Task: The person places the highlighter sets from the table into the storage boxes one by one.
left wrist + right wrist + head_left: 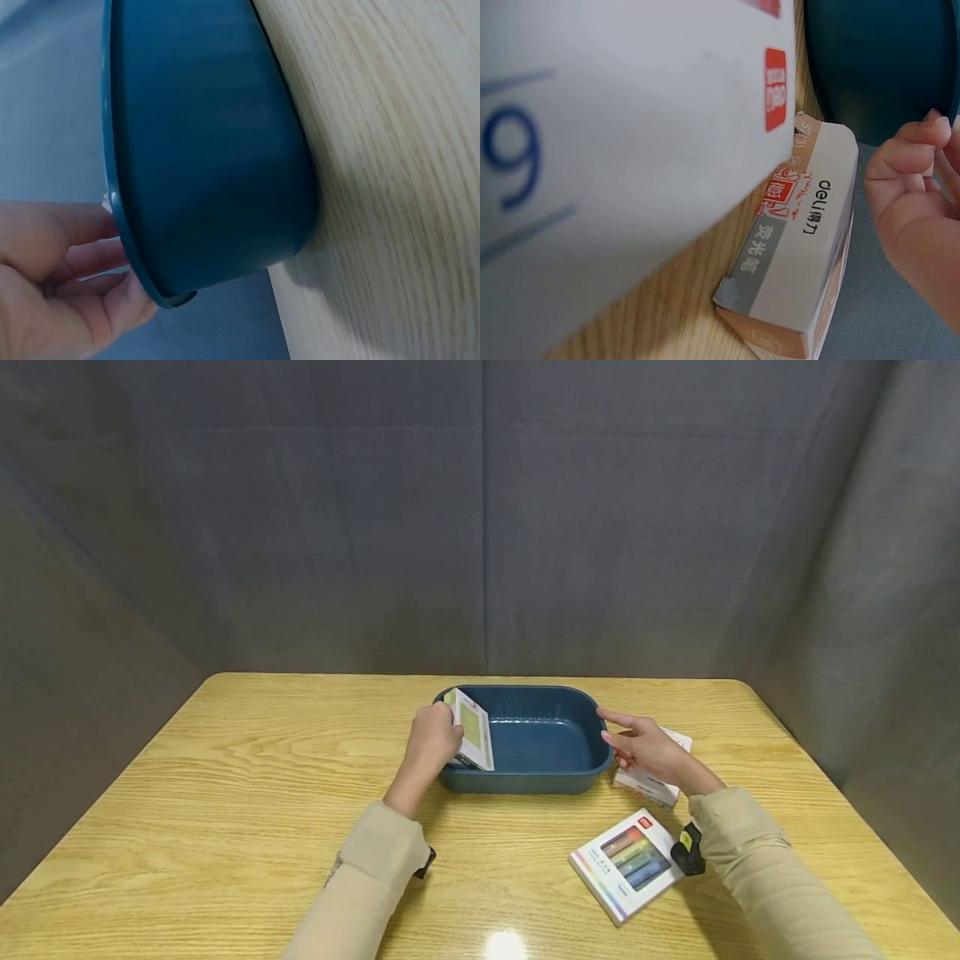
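A dark teal plastic bin (525, 783) sits toward the back of the table. At its left end my left hand (433, 739) holds a white box with a yellow-green panel (474, 727), tilted inside the bin; in the left wrist view the fingers curl at the bin's rim (120, 217) and the box is mostly hidden. At the right end, my right hand (648, 747) has thumb and fingertips at the rim, pinching it. Under that hand lies a white deli box (802, 225). Nearer me, beside the right wrist, is a white box with a rainbow window (626, 864).
The wooden table (262, 827) carries the bin near its back edge, with grey curtains (337, 543) behind and at both sides. A black wrist strap (688, 852) on the right arm overlaps the rainbow box's edge in the head view.
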The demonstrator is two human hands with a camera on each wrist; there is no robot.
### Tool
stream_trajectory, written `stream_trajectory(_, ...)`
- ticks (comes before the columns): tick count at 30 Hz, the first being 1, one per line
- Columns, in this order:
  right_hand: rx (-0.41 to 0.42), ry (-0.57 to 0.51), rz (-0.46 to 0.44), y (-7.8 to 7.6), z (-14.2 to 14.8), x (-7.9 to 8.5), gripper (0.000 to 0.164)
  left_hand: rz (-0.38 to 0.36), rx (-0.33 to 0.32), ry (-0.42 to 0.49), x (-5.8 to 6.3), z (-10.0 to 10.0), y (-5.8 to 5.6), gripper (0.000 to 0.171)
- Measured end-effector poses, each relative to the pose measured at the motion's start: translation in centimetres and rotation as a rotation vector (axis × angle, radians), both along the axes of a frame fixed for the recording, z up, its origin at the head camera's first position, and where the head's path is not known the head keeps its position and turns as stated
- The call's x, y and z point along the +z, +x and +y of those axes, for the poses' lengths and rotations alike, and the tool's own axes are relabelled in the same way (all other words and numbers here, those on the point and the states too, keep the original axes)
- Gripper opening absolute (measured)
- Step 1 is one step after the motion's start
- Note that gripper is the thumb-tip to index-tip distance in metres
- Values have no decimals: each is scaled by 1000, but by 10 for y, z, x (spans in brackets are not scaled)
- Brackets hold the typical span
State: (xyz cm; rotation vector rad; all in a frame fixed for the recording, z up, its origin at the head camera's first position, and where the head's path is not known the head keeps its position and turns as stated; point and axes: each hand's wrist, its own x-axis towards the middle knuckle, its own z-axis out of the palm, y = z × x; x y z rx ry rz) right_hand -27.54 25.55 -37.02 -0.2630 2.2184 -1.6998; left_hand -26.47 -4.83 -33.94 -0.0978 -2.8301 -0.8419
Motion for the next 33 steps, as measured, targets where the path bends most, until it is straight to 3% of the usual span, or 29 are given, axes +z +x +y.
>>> stream_trajectory(15, -3, 4, 2, 0, 0, 0, 52, 86, 9, -83, -2, 4, 3, 5)
stream_trajectory(22, -5, -3, -2, 1, -1, 0, 52, 96, -49, -103, -3, 2, 3, 24)
stream_trajectory(27, -7, -8, -14, 2, -1, -1, 52, 114, -128, 44, -1, -7, 4, 9)
stream_trajectory(30, 3, -11, -9, 2, -1, -1, 53, 147, -159, 163, 3, -16, 3, 15)
stream_trajectory(33, 14, -15, 6, 2, 0, 0, 53, 134, -185, 235, 6, -24, 2, 20)
